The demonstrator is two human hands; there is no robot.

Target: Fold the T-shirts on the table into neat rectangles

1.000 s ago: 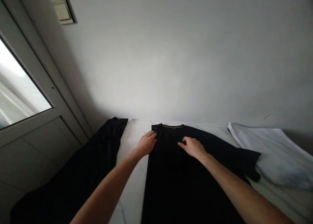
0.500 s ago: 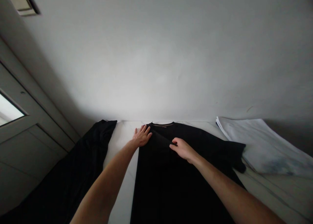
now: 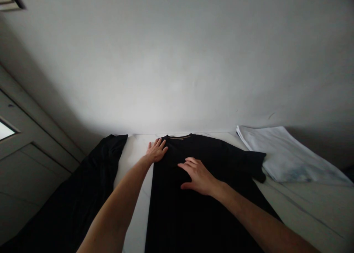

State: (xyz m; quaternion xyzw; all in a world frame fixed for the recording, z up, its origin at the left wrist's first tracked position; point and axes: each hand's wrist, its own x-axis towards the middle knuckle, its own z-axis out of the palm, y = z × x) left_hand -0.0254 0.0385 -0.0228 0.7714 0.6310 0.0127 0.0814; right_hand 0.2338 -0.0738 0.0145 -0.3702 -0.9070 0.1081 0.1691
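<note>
The right hand (image 3: 197, 177) has let go of the black T-shirt's chest fabric and now lies open on the front, its fingers (image 3: 186, 165) spread apart and clamped on nothing. The left hand (image 3: 156, 151) rests at the shirt's left shoulder edge, its fingers also spread and not gripping, mostly on the white veined desk (image 3: 135, 194). The T-shirt (image 3: 177, 216) lies flat and face up on the desk, with its collar (image 3: 179, 137) near the wall and one sleeve (image 3: 257, 163) reaching right. The black fabric is so dark that any creases are hard to make out. A crumpled black garment (image 3: 94, 168) lies to the left, and a folded pale cloth (image 3: 287, 155) lies to the right, just beside the sleeve.
</note>
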